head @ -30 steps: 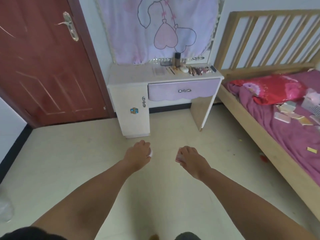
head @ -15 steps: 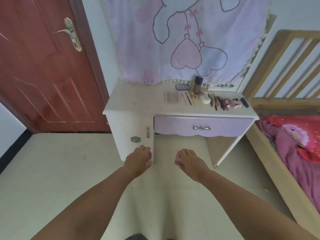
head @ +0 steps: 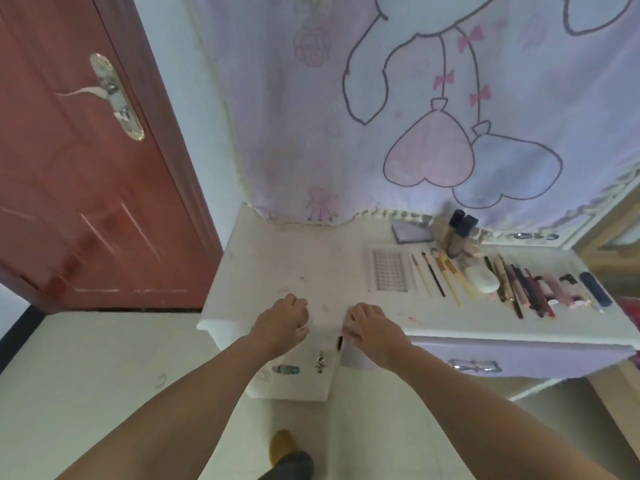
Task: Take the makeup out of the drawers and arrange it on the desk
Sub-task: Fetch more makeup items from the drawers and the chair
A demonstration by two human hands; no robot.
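- Reaching over the front edge of the desk [head: 277,265], both hands are hovering side by side near its left half.
- The left hand [head: 282,323] is showing its back with the fingers curled under; what it is gripping, if anything, cannot be told from this view.
- The right hand [head: 372,327] is curling its fingers round a small pink item [head: 347,329], of which only an edge is peeking out at the fingertips.
- The arranged makeup is lying well apart from the hands, toward the right half of the desk: a white dotted sheet [head: 389,271], then a row of thin brushes [head: 440,277], a white oval sponge [head: 483,278], and a row of pencils and lipsticks [head: 533,289] running to the right edge.
- A bottle with a dark cap [head: 456,233] and a small lilac compact [head: 412,233] are standing at the back edge, just under the hanging cloth [head: 381,98].
- The left half of the desk top, between the hands and the back edge, is lying bare, with only some faint marks on it.
- The lilac drawer [head: 519,358] under the right part of the front edge is standing closed, so its content is hidden.
- The white cabinet door [head: 298,379] under the left part is closed as well, just below the hands.
- A red door [head: 69,202] is standing left of the desk.
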